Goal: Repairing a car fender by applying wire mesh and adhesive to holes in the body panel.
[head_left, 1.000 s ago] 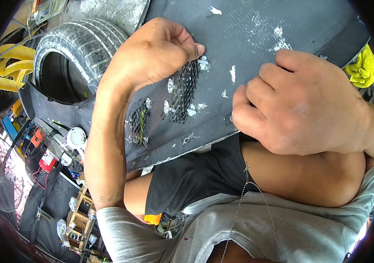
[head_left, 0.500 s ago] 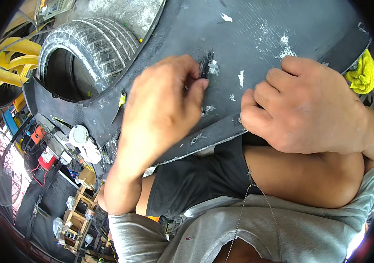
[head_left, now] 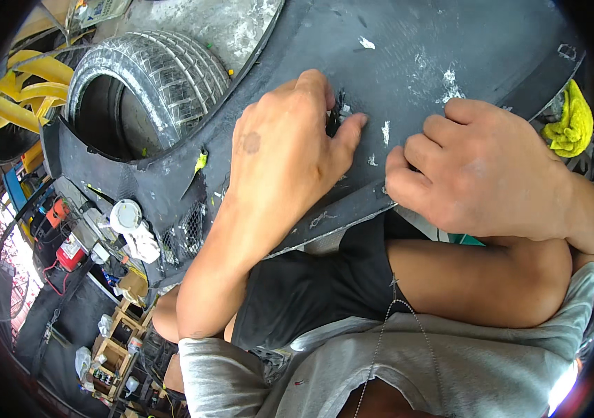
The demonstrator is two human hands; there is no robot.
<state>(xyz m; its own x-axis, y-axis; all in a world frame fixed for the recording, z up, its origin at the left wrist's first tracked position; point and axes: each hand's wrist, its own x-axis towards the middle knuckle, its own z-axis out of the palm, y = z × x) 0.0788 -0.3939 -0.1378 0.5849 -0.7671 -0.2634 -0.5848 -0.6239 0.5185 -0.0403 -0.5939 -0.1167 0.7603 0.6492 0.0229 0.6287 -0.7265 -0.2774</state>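
Matte-black bumper panel (head_left: 443,35) is lying before us, curved, scuffed with white flecks. Diamond mesh (head_left: 194,226) is already sitting at its near left end; we're not seeing whether the dark strip (head_left: 341,101) by our left hand (head_left: 286,139) is fixed, so what's left is unclear. Left thumb and index are standing apart around that strip, grip uncertain. Right hand (head_left: 485,167): we're holding it loosely fisted over the near edge, contents hidden. Grooved rubber tyre (head_left: 192,83) is sitting beyond, left.

Two hands (head_left: 279,143) (head_left: 481,167), one panel (head_left: 394,76), one necklace (head_left: 396,301)
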